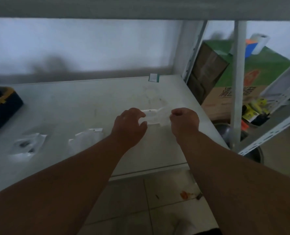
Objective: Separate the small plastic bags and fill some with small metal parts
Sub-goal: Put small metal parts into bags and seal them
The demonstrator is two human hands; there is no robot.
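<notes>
A white table (83, 99) fills the middle of the view, its far edge against a pale wall. At the left edge sits a dark case with yellow trim (0, 106). A small white card with a green edge (153, 77) stands at the table's back edge. To the right, a grey metal shelving rack (237, 92) holds a green cardboard box (263, 72), a white paper roll (259, 43) at upper right, and yellow packets (256, 107). Below, a tiled floor (140, 200) shows an orange scrap (185, 195).

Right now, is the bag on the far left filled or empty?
Filled, it seems: the far-left bag lies on the table with dark bits showing inside; blur hides what they are.
</notes>
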